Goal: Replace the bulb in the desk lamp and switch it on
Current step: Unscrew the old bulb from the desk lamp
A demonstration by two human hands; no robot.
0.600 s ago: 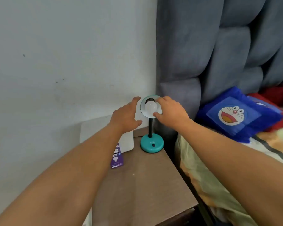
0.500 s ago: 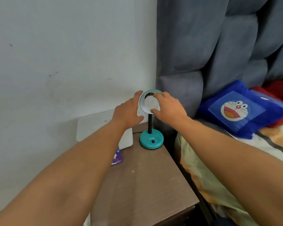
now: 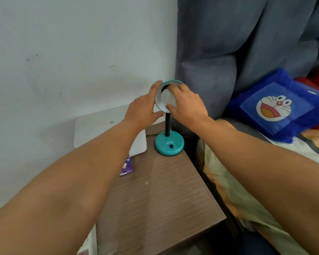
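A small teal desk lamp stands at the back of a wooden bedside table; its round base (image 3: 169, 145) carries a black switch, and a black stem rises to the teal shade (image 3: 159, 103), which faces me. A white bulb (image 3: 166, 97) sits inside the shade. My left hand (image 3: 143, 109) grips the shade's left rim. My right hand (image 3: 187, 104) has thumb and fingers closed around the bulb. The lamp is unlit.
The bedside table (image 3: 155, 203) also holds a purple bulb box (image 3: 127, 166) and a white flat device (image 3: 103, 129) leaning on the wall. To the right is a bed with a grey padded headboard (image 3: 228, 43) and a blue cartoon pillow (image 3: 276, 107).
The view has shifted slightly. My right hand's fingers have turned around the bulb; my left hand keeps hold of the shade.
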